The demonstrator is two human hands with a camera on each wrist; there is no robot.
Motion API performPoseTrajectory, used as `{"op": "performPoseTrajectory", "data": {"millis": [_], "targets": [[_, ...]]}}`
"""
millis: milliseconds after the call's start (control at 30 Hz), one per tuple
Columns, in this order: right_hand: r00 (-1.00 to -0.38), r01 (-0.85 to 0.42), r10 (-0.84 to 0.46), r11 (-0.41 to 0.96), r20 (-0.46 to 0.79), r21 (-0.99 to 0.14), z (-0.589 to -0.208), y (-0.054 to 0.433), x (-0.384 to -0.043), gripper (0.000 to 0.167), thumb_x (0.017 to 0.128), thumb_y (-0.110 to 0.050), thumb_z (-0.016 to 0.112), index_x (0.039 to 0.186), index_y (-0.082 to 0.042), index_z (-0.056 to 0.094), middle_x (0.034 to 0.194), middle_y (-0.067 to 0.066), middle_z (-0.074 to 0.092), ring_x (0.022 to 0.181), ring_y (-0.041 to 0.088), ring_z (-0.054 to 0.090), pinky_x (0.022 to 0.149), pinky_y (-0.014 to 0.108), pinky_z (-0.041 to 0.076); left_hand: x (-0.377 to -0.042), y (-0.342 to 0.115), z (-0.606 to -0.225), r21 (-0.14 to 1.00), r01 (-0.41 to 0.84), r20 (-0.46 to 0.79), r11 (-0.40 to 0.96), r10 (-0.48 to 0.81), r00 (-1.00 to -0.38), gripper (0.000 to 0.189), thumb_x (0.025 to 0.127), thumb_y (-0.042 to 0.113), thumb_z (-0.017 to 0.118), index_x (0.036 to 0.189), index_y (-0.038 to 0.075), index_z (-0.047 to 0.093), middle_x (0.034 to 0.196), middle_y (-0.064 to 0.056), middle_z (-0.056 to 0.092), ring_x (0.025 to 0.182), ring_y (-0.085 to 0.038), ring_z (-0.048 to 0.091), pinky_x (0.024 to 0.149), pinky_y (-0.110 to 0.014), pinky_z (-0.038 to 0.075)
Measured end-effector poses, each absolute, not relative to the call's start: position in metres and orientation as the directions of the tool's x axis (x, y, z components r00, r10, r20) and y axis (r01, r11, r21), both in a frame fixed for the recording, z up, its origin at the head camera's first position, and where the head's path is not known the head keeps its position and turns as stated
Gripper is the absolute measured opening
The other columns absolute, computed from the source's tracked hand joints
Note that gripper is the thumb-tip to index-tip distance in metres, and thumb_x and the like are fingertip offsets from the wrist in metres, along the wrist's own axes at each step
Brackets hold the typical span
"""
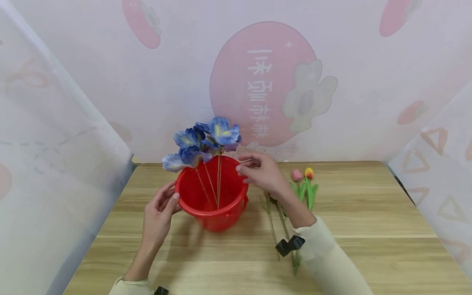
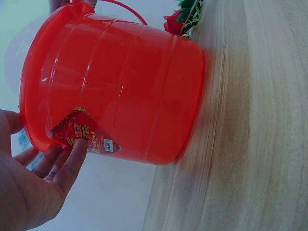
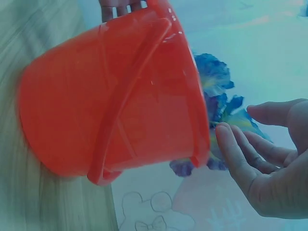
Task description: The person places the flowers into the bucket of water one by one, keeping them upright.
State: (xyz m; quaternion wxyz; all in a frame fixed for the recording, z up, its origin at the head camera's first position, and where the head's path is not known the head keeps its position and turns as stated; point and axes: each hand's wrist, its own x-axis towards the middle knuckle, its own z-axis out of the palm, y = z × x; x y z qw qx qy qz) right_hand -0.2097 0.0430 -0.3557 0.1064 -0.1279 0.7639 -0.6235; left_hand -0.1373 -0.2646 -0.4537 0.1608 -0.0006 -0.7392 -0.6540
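Observation:
A red plastic bucket stands on the table, with several blue artificial irises in it. Their thin stems lean inside and the blooms rise past the far rim. My left hand holds the bucket's left side, thumb at the rim and fingers on the outer wall near a dark red label. Over the right rim is my right hand, its fingers loosely bent and apart. The right wrist view shows that hand beside the rim, in front of the blooms, with nothing between thumb and fingers.
Right of the bucket lie a pink tulip and an orange-yellow tulip, partly behind my right forearm. A red rose lies near them. The bucket's handle hangs down its side. A printed backdrop borders the wooden table.

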Motion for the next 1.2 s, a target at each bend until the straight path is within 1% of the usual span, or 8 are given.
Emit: {"op": "performPoseTrajectory", "data": {"millis": [133,333,600,700,800,933,1033,1200], "targets": [[-0.95,-0.046,-0.312,0.149,-0.003,-0.988,-0.357,0.06,-0.204,0.041,0.103,-0.014,0.072,0.142,-0.004,0.066,0.129,0.025,0.072,0.11,0.034,0.075,0.087,0.041,0.069,-0.138,-0.264,-0.454,0.968,0.209,0.236,0.14,-0.214,-0.948,0.043,0.108,0.015,0.066,0.149,0.005,0.061,0.127,-0.006,0.072,0.106,-0.012,0.078,0.081,-0.024,0.067],[-0.966,-0.031,-0.259,0.135,-0.005,-0.99,-0.362,0.086,-0.197,0.04,0.102,-0.01,0.072,0.141,-0.004,0.067,0.123,0.021,0.072,0.1,0.02,0.075,0.085,0.037,0.069,-0.137,-0.265,-0.453,0.967,0.209,0.237,0.145,-0.215,-0.947,0.043,0.108,0.014,0.066,0.149,0.005,0.061,0.128,-0.008,0.072,0.105,-0.012,0.078,0.081,-0.025,0.067],[-0.98,-0.007,-0.196,0.147,-0.023,-0.989,-0.37,0.115,-0.189,0.042,0.105,-0.012,0.068,0.146,-0.003,0.062,0.128,0.023,0.07,0.102,0.019,0.076,0.09,0.038,0.068,-0.136,-0.265,-0.451,0.965,0.203,0.236,0.163,-0.213,-0.948,0.043,0.108,0.016,0.066,0.15,0.007,0.061,0.128,-0.008,0.071,0.106,-0.012,0.078,0.081,-0.024,0.067],[-0.984,0.005,-0.178,0.143,-0.031,-0.99,-0.375,0.127,-0.187,0.045,0.106,-0.013,0.067,0.148,-0.001,0.059,0.13,0.022,0.069,0.103,0.017,0.076,0.091,0.036,0.068,-0.136,-0.264,-0.451,0.966,0.202,0.233,0.16,-0.209,-0.95,0.043,0.108,0.017,0.066,0.15,0.007,0.061,0.129,-0.009,0.071,0.107,-0.012,0.078,0.082,-0.024,0.067],[-0.988,0.022,-0.149,0.139,-0.043,-0.99,-0.381,0.138,-0.184,0.045,0.106,-0.013,0.067,0.149,-0.001,0.058,0.127,0.018,0.069,0.103,0.015,0.076,0.09,0.034,0.068,-0.137,-0.264,-0.451,0.966,0.203,0.233,0.16,-0.207,-0.95,0.043,0.108,0.017,0.066,0.15,0.007,0.061,0.13,-0.011,0.071,0.107,-0.012,0.078,0.082,-0.024,0.067],[-0.992,0.029,-0.121,0.133,-0.045,-0.991,-0.39,0.153,-0.181,0.047,0.106,-0.015,0.068,0.148,0.001,0.057,0.118,0.005,0.071,0.102,0.012,0.076,0.09,0.035,0.068,-0.137,-0.263,-0.451,0.967,0.203,0.233,0.155,-0.207,-0.95,0.043,0.108,0.017,0.066,0.15,0.007,0.061,0.129,-0.011,0.071,0.107,-0.012,0.078,0.082,-0.024,0.067],[-0.993,0.035,-0.109,0.125,-0.049,-0.992,-0.396,0.163,-0.179,0.05,0.105,-0.017,0.07,0.148,0.004,0.056,0.114,-0.002,0.072,0.101,0.01,0.076,0.09,0.034,0.068,-0.136,-0.263,-0.451,0.967,0.202,0.233,0.158,-0.209,-0.95,0.043,0.108,0.017,0.066,0.15,0.007,0.061,0.129,-0.011,0.071,0.106,-0.011,0.078,0.082,-0.023,0.067],[-0.994,0.057,-0.085,0.143,-0.07,-0.988,-0.404,0.178,-0.176,0.055,0.105,-0.017,0.071,0.151,0.005,0.052,0.113,-0.003,0.072,0.098,0.006,0.076,0.09,0.032,0.068,-0.136,-0.264,-0.451,0.966,0.198,0.231,0.164,-0.212,-0.95,0.043,0.108,0.017,0.066,0.15,0.008,0.061,0.128,-0.009,0.071,0.106,-0.011,0.078,0.082,-0.023,0.067]]}}
